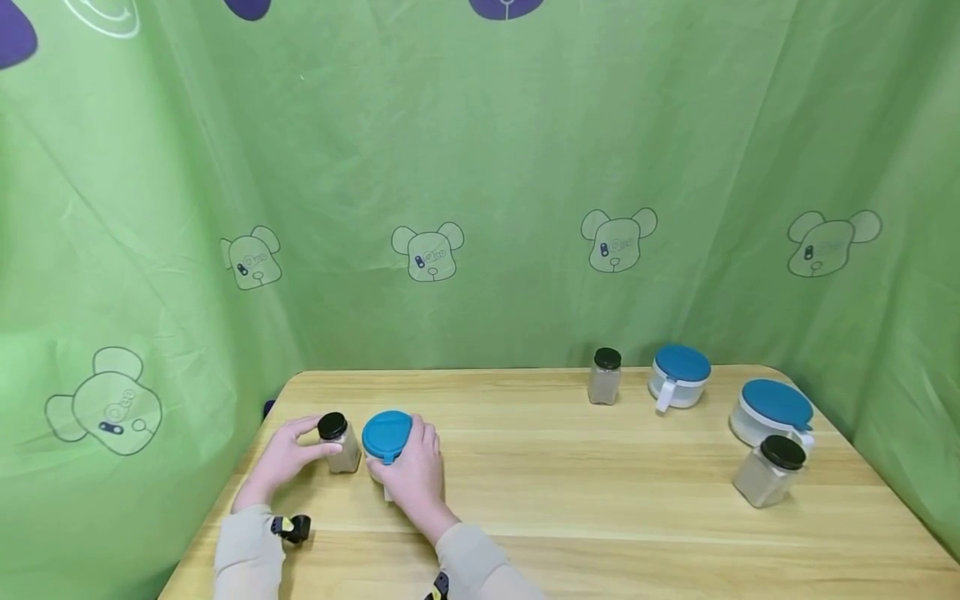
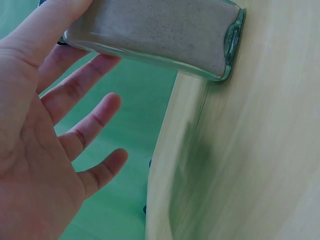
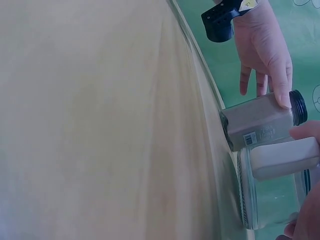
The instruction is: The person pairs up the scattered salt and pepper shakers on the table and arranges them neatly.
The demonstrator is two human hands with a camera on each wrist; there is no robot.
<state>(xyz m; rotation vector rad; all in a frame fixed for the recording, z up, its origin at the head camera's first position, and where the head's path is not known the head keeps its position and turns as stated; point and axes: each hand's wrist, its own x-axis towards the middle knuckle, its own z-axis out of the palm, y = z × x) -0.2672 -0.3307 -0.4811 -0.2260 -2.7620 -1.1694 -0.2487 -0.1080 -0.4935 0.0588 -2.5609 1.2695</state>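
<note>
Leftward on table (image 1: 540,517), head view, left hand (image 1: 288,454) pinches black-lidded jar (image 1: 346,454), right hand (image 1: 416,477) grips blue-lidded container (image 1: 385,433) just beside it; left wrist, thumb (image 2: 50,25) on jar, lower fingers (image 2: 92,124) spread; right wrist, white handle (image 3: 285,159) fronts container's clear wall.

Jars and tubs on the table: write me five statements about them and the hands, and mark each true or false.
1. The left hand holds a jar. True.
2. The right hand holds a second jar. False: it holds a tub.
3. The held jar has a black lid. True.
4. The held tub has no handle. False: the right wrist view shows a white handle on it.
5. At the back of the table, the far jar stands to the right of the far tub. False: in the head view it stands to the left.
</note>
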